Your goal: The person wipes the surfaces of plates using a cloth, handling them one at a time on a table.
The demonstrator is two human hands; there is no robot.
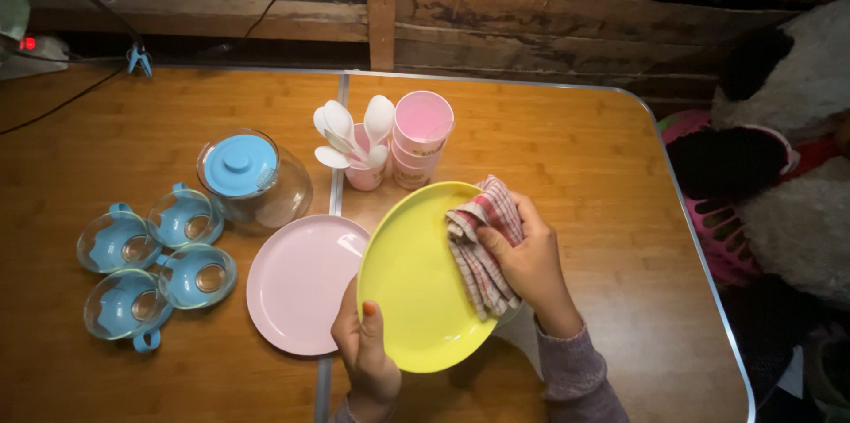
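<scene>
My left hand [365,349] grips the near rim of a yellow plate [412,286], holding it tilted above the table. My right hand [524,257] presses a red-and-white checked cloth [480,246] against the plate's upper right face. A pink plate [299,286] lies flat on the table just left of the yellow one, partly under its edge.
A stack of pink cups [420,135] and a pink cup holding white spoons [354,144] stand behind the plates. A glass teapot with a blue lid [251,177] and several blue glass cups [150,273] sit at left. The wooden table [602,175] ends at right, beside a plush toy [788,149].
</scene>
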